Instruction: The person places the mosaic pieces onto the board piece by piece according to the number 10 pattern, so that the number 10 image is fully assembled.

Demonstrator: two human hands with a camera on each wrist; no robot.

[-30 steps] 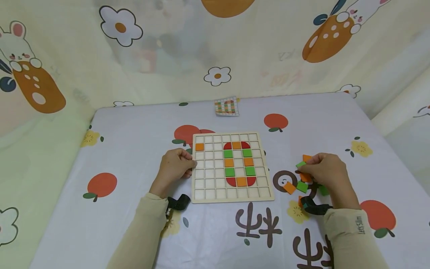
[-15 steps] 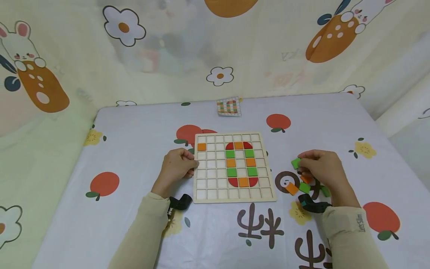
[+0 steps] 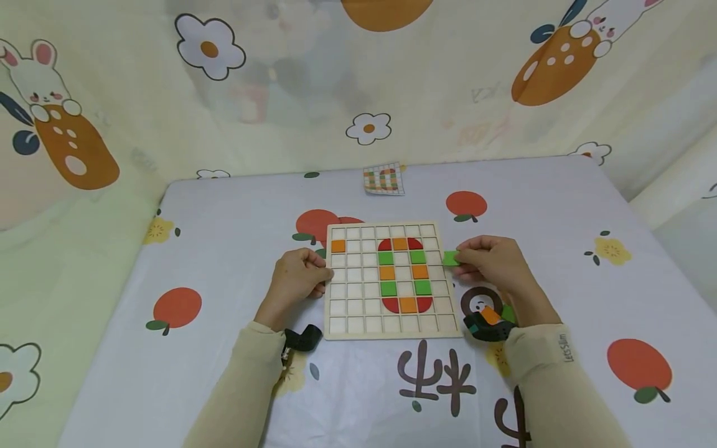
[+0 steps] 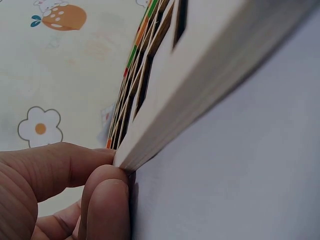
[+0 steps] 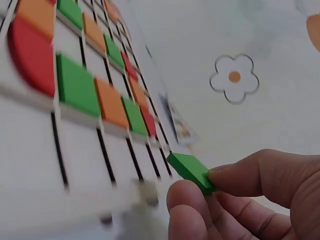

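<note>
A wooden grid board (image 3: pixel 353 325) lies on the table, holding a ring of red, orange and green tiles and a lone orange tile (image 3: pixel 338 246) at its upper left. My left hand (image 3: pixel 294 283) pinches the board's left edge, thumb and fingers at the rim (image 4: pixel 150 135) in the left wrist view. Between the thumb and fingers of my right hand (image 3: pixel 498 267) is a green tile (image 3: pixel 450 258), at the board's right edge. The right wrist view shows that green tile (image 5: pixel 191 171) tilted in the fingertips.
Loose orange (image 3: pixel 490 315) and green tiles (image 3: pixel 508 312) lie right of the board, partly hidden by the right wrist and its black strap. A small patterned card (image 3: pixel 384 180) lies behind the board, near the table's back edge. Patterned cloth hangs behind.
My right hand has picked a green tile from the loose pile and carried it left to the board's right edge. The left hand keeps its hold on the board.
</note>
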